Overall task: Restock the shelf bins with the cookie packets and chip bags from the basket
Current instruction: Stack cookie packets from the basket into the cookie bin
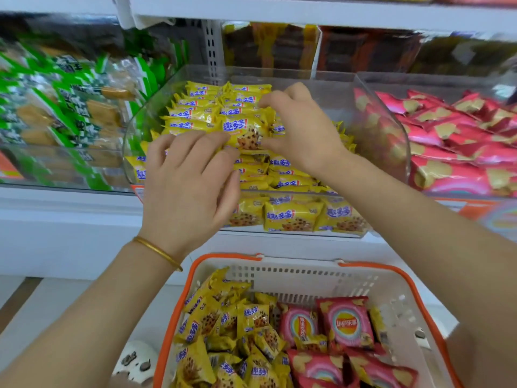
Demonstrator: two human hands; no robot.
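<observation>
Rows of cookie packets (201,113) fill the clear bin (330,88) at the middle of the frame. We have both hands inside it, squaring the rows so that more will fit. Our right hand (302,127) has its thumb and curled fingers (275,98) clamped on the right end of one packet (246,133), which lies face-up just above the centre of the frame. We judge it is being seated into its row.

Our left hand (190,177) lies flat on the front rows, its fingers (195,147) straight and a little apart, with the fingertips touching that packet's left edge. The packet therefore sits between the two hands, gripped on one side and steadied on the other.

At the bottom of the frame, the basket (223,257) holds more yellow packets on its left and red chip bags (347,323) on its right, so plenty of restocking is left.
</observation>
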